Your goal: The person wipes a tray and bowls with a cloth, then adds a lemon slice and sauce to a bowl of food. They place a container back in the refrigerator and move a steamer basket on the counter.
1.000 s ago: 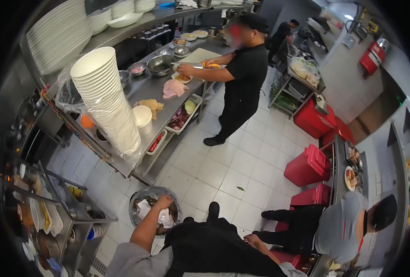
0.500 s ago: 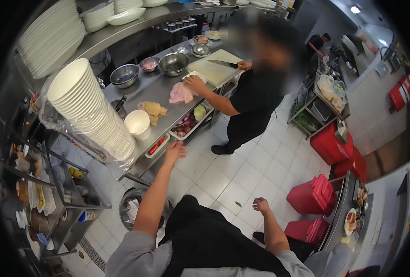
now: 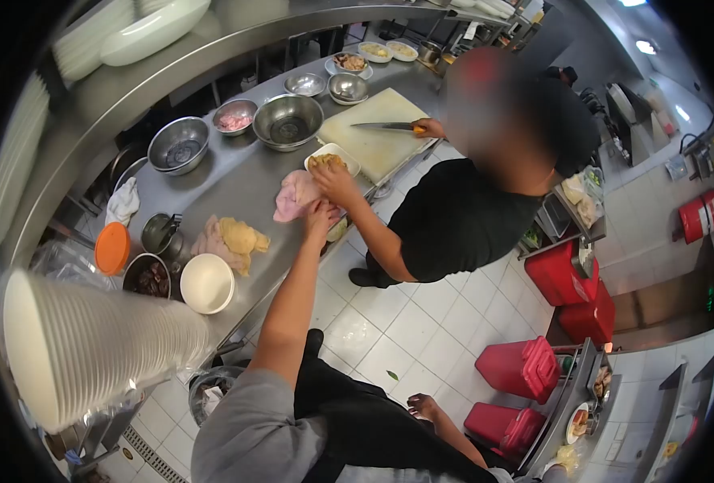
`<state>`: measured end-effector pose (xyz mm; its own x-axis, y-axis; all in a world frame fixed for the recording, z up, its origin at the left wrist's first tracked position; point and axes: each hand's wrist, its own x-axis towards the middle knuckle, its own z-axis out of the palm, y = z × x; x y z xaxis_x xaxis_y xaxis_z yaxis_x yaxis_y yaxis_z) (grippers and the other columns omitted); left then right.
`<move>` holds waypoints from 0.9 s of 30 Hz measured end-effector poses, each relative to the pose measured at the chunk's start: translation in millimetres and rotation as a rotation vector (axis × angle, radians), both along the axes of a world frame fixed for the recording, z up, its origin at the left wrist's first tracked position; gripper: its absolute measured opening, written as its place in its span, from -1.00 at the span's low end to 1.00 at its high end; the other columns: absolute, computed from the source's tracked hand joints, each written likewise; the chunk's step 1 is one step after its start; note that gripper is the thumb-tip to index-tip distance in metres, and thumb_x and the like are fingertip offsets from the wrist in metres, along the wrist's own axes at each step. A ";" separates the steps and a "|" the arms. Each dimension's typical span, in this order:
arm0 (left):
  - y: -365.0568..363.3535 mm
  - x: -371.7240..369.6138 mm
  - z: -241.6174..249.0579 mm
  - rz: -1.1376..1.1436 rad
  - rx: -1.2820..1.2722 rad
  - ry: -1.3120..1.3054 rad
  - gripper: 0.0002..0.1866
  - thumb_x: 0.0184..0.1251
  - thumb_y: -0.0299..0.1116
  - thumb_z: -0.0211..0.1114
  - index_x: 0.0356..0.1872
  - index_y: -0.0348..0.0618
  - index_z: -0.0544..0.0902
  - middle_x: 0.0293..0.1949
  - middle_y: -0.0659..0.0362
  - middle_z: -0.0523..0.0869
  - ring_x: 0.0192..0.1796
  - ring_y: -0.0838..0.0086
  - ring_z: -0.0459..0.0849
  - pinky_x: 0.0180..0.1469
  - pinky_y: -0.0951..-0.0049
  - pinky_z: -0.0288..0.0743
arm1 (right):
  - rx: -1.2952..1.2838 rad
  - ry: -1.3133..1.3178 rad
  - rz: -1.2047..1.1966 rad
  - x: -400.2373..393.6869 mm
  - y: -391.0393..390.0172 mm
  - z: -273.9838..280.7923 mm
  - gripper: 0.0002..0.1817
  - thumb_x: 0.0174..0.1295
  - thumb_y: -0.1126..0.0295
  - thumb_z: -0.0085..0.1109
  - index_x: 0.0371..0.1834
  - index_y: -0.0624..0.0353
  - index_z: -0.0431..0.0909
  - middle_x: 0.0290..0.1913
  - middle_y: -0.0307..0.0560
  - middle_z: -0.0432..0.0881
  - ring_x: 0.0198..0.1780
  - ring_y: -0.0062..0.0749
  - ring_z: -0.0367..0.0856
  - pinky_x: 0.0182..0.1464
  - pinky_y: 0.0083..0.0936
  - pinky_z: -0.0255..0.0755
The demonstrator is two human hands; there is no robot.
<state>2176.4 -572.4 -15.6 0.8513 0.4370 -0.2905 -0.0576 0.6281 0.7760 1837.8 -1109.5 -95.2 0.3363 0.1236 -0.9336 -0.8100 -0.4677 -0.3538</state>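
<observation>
Over the front edge of the steel counter, my left hand (image 3: 322,216) reaches the right side of a pink piece of raw chicken (image 3: 293,196). It is right beside a co-worker's hand (image 3: 334,182), and its fingertips are too small and overlapped to show a grip. That co-worker's hand is on yellowish food in a white dish (image 3: 346,161). The co-worker's other hand (image 3: 429,128) holds a knife (image 3: 385,125) over a cutting board (image 3: 373,149). Low over the floor, my right hand (image 3: 423,406) is open and empty, fingers slightly curled.
Metal bowls (image 3: 288,122) line the counter's back. More chicken (image 3: 240,241), a white tub (image 3: 207,284), an orange lid (image 3: 112,248) and stacked white containers (image 3: 99,346) are at the left. The co-worker (image 3: 461,217) stands at the counter; red bins (image 3: 518,369) are at the right.
My left hand has moved forward to the pink chicken, and my right hand has dropped lower. The view has shifted closer to the counter. Yellowish food now shows under the co-worker's hand.
</observation>
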 end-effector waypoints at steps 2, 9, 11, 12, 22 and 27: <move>6.2 23.8 -6.5 -0.010 0.042 0.007 -0.62 0.53 -0.26 0.09 0.18 -0.32 0.41 -0.03 -0.06 0.66 -0.07 0.27 0.70 -0.11 0.31 0.65 | -0.129 -0.027 -0.113 11.2 -2.7 16.4 -0.76 0.33 0.40 0.15 0.00 0.26 0.53 -0.24 -0.02 0.68 -0.34 -0.40 0.65 -0.39 -0.48 0.54; 5.6 64.5 10.1 0.022 0.050 0.224 -0.60 0.48 -0.20 0.16 -0.04 -0.45 0.51 -0.19 -0.12 0.72 -0.27 0.24 0.78 -0.29 0.35 0.71 | 0.122 -0.157 -0.185 77.5 22.7 44.2 -0.79 0.33 0.50 0.08 0.01 0.22 0.51 -0.21 -0.08 0.66 -0.30 -0.38 0.65 -0.36 -0.47 0.51; 3.5 79.1 17.5 -0.001 0.049 0.281 -0.62 0.47 -0.23 0.16 -0.10 -0.48 0.52 -0.26 -0.12 0.74 -0.35 0.22 0.79 -0.35 0.36 0.72 | 0.124 -0.204 -0.110 99.7 38.3 43.2 -0.75 0.33 0.47 0.10 0.05 0.24 0.50 -0.15 -0.04 0.65 -0.23 -0.34 0.66 -0.29 -0.44 0.53; 0.7 87.7 17.4 0.084 0.059 0.334 -0.66 0.46 -0.28 0.13 -0.14 -0.49 0.53 -0.33 -0.12 0.74 -0.38 0.21 0.79 -0.39 0.38 0.71 | 0.134 -0.242 -0.048 109.3 48.3 41.3 -0.71 0.33 0.45 0.13 0.09 0.26 0.48 -0.10 -0.01 0.65 -0.16 -0.30 0.67 -0.22 -0.41 0.56; -12.8 -8.8 72.7 0.168 0.312 0.187 -0.73 0.41 -0.50 0.01 0.02 -0.49 0.37 -0.52 -0.14 0.66 -0.64 0.16 0.71 -0.69 0.32 0.63 | 0.220 -0.637 0.501 177.1 102.9 108.1 -0.70 0.40 0.39 0.03 0.14 0.21 0.54 -0.16 -0.18 0.67 -0.18 -0.51 0.61 -0.16 -0.52 0.53; -43.0 -162.5 116.8 0.035 0.360 0.212 -0.74 0.42 -0.43 0.03 -0.05 -0.47 0.45 -0.53 -0.07 0.64 -0.67 0.28 0.66 -0.70 0.35 0.58 | 0.356 -1.207 0.566 231.1 203.2 246.5 -0.72 0.24 0.45 0.25 0.02 0.20 0.60 -0.25 -0.13 0.66 -0.18 -0.50 0.61 -0.19 -0.52 0.46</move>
